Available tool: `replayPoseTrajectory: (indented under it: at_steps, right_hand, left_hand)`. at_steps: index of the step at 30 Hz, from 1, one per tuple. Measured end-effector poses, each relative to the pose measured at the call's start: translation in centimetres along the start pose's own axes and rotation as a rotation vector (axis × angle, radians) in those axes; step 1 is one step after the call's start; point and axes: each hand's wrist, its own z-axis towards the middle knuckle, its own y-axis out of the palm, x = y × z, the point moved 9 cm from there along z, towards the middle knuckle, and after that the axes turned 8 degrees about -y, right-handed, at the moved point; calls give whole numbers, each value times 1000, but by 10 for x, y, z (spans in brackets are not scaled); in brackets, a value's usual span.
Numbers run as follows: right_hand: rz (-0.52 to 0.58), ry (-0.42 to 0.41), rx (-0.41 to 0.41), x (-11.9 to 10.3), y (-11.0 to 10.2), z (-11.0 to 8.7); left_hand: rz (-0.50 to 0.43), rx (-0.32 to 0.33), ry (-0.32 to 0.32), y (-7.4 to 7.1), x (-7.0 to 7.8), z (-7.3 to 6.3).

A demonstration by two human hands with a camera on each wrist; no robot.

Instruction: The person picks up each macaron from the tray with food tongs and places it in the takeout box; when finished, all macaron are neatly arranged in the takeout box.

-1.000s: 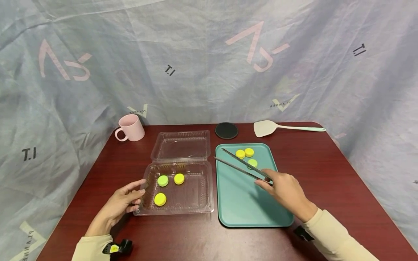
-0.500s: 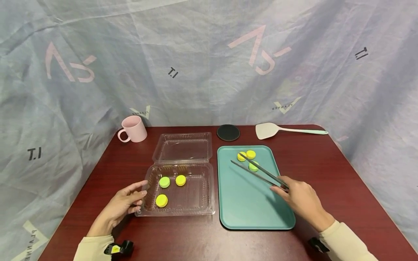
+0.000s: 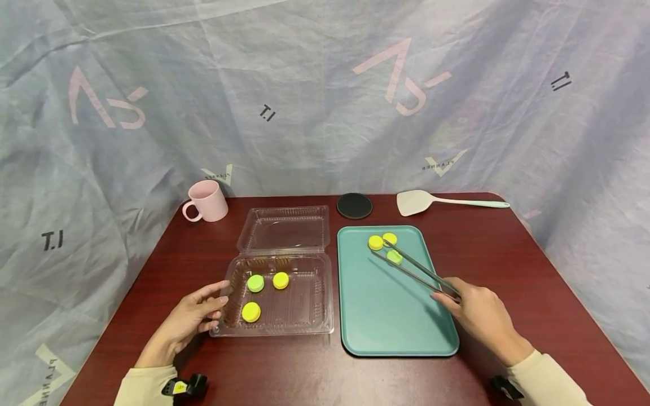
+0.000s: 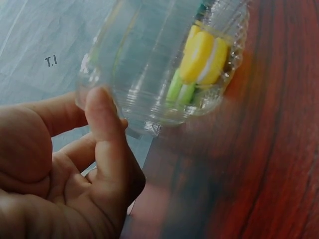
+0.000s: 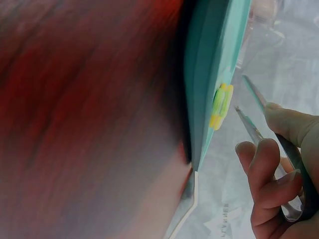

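Observation:
My right hand grips metal tongs, their arms spread and their tips over the green macaron on the teal tray. Two yellow macarons, a left one and a right one, lie just behind it. My left hand pinches the left rim of a clear plastic clamshell box between thumb and finger, as the left wrist view shows. Inside the box sit a green macaron and two yellow macarons, one at the back and one in front. Its lid lies folded back.
Along the back of the dark red table stand a pink mug, a round black coaster and a white spatula with a pale green handle. A grey curtain hangs right behind the table's back edge.
My right hand has moved to the right with the tongs, bringing their tips from the tray's left edge to over the macarons there. My left hand stays at the box.

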Motion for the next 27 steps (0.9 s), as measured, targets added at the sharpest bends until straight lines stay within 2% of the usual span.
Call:
replayPoseTrajectory:
  at_steps: [8, 12, 20, 27]
  right_hand:
    - [-21, 0, 12, 7, -1, -9]
    - [-28, 5, 14, 10, -2, -12]
    - [-39, 58, -29, 16, -2, -19]
    - [-44, 71, -45, 19, -2, -21]
  left_hand:
    - [-9, 12, -15, 0, -4, 1]
    - [-14, 13, -3, -1, -2, 1]
    - [-15, 8, 5, 0, 0, -1]
    - [-30, 3, 7, 0, -1, 0]
